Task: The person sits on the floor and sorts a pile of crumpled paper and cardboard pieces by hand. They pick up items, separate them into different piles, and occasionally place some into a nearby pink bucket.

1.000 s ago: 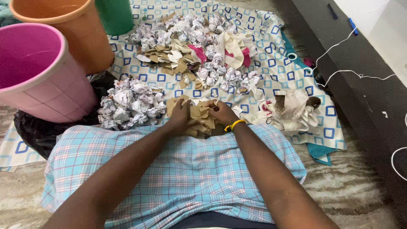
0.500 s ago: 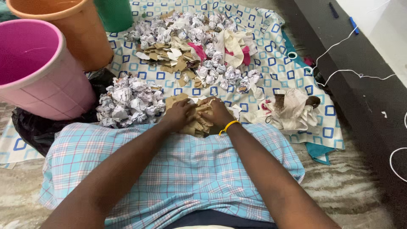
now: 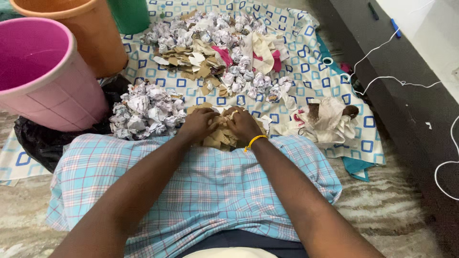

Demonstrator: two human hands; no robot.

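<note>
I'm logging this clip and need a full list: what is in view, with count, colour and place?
bucket: one, pink, far left
second bucket: one, orange, top left
third bucket: one, green, top, partly cut off
cloth: one, white with blue squares, spread on the floor
paper balls: many, white and grey, one pile by the pink bucket, more at top centre
cardboard scraps: a pile, brown, under both hands; another pile farther up
black bag: one, beneath the pink bucket
cord: white, at right
checked cloth: light blue, over the lap
bangle: one, yellow, right wrist
left hand: on the scraps
right hand: on the scraps
</note>
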